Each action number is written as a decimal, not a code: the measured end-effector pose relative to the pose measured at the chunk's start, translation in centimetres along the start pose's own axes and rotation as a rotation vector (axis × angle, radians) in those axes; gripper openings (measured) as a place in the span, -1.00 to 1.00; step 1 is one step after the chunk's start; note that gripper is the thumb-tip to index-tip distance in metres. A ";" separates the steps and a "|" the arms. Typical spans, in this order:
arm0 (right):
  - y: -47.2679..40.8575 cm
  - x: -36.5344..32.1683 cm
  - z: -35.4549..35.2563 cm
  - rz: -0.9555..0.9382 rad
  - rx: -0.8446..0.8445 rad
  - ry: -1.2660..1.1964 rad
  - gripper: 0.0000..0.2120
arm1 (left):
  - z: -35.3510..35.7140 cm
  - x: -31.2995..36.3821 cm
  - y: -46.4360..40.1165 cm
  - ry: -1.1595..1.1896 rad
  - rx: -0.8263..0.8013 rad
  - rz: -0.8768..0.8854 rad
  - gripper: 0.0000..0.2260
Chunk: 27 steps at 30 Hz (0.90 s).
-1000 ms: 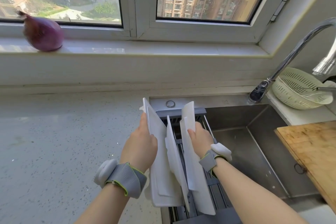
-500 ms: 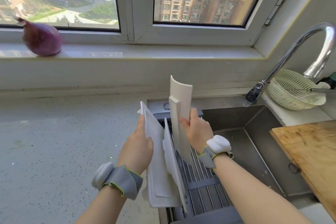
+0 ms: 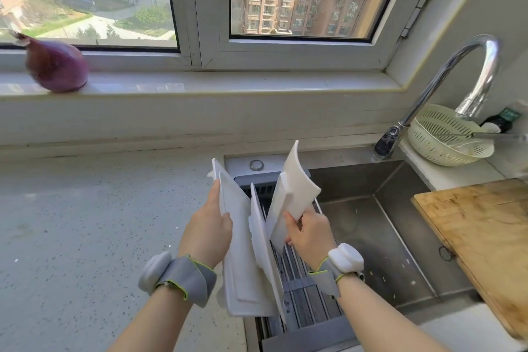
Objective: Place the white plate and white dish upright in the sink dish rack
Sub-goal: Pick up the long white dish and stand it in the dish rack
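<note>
**While both hands grip white ware above the rack: placement only partly done**

Though one white piece [image 3: 264, 248] already stands on edge in the sink dish rack [image 3: 303, 294] at lower centre, two more remain in hand. Left hand [image 3: 207, 233], just left of centre, wrapped around the edge of a flat white plate [image 3: 243, 266], thumb across its face, fingers hidden behind; held upright, lower edge down at the rack's left rim, hard to tell whether seated in a slot. Right hand [image 3: 310, 234], just right of centre, pinching the lower end of a curved white dish [image 3: 294, 194], raised and tilted to the right, clear above the rack bars. Judged stage: roughly midway. Left to do: lowering the dish into a free slot beside the standing piece, settling the plate, then letting go of both. Elsewhere, untouched: red onion [image 3: 55, 66] on the sill at upper left, faucet [image 3: 445, 88] and colander [image 3: 448, 136] at right, wooden cutting board [image 3: 483, 240] over the sink's right side.
</note>
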State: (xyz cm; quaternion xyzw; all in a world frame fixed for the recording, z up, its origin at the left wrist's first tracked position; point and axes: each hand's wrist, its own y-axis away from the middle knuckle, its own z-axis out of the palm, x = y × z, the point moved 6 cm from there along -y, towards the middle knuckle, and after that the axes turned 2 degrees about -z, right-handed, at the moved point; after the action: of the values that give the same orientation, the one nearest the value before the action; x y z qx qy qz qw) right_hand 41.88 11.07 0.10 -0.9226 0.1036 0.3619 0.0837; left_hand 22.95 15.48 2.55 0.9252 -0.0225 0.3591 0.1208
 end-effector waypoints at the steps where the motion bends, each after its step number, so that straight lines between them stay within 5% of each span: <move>1: 0.1 0.1 -0.1 0.003 0.004 -0.018 -0.85 | 0.0 0.0 0.0 -0.003 -0.001 -0.001 -0.42; 22: 0.3 0.9 0.0 0.018 0.048 -0.113 -0.69 | -0.5 -0.9 0.5 0.048 0.001 -0.041 -0.43; 27: -0.1 -0.2 -0.1 -0.017 -0.002 -0.046 -0.83 | -0.7 -1.0 0.4 0.075 0.011 -0.040 -0.42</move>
State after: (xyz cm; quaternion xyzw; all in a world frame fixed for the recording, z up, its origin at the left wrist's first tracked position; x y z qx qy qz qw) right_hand 41.79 11.15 0.34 -0.9150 0.0936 0.3824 0.0883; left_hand 21.70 15.26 2.51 0.9121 0.0022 0.3910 0.1236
